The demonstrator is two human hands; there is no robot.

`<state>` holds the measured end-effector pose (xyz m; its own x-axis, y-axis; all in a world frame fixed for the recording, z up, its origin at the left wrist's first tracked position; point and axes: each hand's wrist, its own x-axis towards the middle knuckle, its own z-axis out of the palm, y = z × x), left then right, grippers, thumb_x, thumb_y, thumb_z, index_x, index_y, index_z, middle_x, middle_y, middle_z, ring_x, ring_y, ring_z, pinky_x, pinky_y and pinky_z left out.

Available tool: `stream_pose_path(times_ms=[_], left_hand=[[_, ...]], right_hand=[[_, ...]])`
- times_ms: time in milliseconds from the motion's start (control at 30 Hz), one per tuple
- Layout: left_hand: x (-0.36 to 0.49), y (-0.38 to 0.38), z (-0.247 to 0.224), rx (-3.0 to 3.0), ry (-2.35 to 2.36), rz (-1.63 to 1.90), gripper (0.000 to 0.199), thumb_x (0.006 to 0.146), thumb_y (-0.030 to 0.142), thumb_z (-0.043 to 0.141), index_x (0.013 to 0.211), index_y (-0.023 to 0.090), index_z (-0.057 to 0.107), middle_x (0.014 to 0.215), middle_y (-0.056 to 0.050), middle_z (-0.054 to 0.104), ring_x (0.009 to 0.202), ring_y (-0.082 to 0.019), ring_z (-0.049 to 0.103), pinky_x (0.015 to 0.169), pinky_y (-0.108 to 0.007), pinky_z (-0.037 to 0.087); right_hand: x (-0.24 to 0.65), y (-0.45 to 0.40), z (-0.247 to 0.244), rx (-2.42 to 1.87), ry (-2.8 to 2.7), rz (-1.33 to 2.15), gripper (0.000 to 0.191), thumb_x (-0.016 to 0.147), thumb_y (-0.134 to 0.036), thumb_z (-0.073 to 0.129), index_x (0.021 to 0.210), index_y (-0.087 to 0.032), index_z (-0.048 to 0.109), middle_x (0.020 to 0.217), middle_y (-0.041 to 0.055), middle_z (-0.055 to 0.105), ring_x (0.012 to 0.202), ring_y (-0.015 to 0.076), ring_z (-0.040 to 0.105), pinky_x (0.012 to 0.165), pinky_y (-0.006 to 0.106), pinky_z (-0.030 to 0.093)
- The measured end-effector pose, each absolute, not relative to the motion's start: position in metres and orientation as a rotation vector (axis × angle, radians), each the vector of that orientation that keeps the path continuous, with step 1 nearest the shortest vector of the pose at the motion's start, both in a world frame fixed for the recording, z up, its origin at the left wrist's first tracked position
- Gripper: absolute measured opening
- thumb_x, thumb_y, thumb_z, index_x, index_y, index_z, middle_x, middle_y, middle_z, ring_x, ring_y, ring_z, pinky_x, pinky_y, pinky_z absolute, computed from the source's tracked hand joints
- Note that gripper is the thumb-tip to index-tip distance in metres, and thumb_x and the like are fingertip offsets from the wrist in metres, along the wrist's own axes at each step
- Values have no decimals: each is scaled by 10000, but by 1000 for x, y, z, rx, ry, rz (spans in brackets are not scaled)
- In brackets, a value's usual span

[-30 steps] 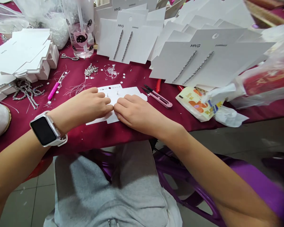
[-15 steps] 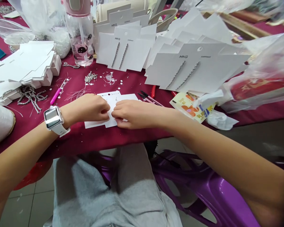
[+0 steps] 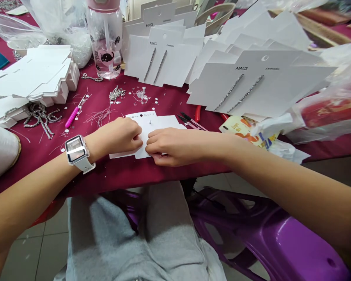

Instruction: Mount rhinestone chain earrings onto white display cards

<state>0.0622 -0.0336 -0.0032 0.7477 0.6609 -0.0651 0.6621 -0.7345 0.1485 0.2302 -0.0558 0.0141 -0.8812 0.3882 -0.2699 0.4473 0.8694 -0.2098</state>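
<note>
A white earring card (image 3: 140,146) lies flat near the table's front edge, small print along its upper edge and a tiny pin-like post (image 3: 150,121) standing up from it. My left hand (image 3: 123,136) rests on the card's left part, fingers curled in; whatever they pinch is hidden. From the right, my right hand (image 3: 171,147) bears on the card with its fingers bent and pressed together, their tips hiding anything held. Only a narrow gap separates the two hands. Just beyond the right hand lie thread snips (image 3: 193,121).
Finished cards with silver chain earrings (image 3: 240,93) stand upright behind. A bottle (image 3: 107,47), stacked white cards (image 3: 46,74), a pink seam ripper (image 3: 73,116), silver bits (image 3: 117,93) and clear bits (image 3: 142,94) lie around. At far left stands a white spool (image 3: 1,152).
The view has shifted slightly, so most things sit further right. My right hand has turned a little and drawn slightly toward the front edge; the left stays curled on the card.
</note>
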Motion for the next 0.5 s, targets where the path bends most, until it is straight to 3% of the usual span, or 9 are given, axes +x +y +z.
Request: stream_pose_path(times_ms=[167,300,433,500], left_hand=[[57,-30,-5,2716,978,78,226,706,156,456,485,152,408,507,10,416,484,-81,294,514,-248,264],[51,-27,-8,2695,806,214,225,713,128,474,500,149,405,512,35,379,474,-63,301,495,-223,263],[48,-27,-11,2714,747,296,227,724,120,486,507,146,423,525,38,387,477,-60,298,497,-220,272],[47,-26,-12,2713,734,314,225,740,124,479,520,145,437,533,35,395,484,-62,310,505,-221,281]], right_hand=[[228,-61,17,620,2811,-364,174,788,-116,465,658,-144,577,679,41,580,701,141,473,700,277,366],[232,-68,24,760,2816,-146,219,839,-165,416,711,-148,593,706,55,609,699,158,493,688,299,343],[257,-68,19,1363,2676,85,272,878,-224,345,821,-141,597,788,85,633,704,173,524,658,306,349],[273,-67,8,1679,2576,239,282,873,-277,362,939,-123,589,895,113,639,800,210,541,708,332,374]])
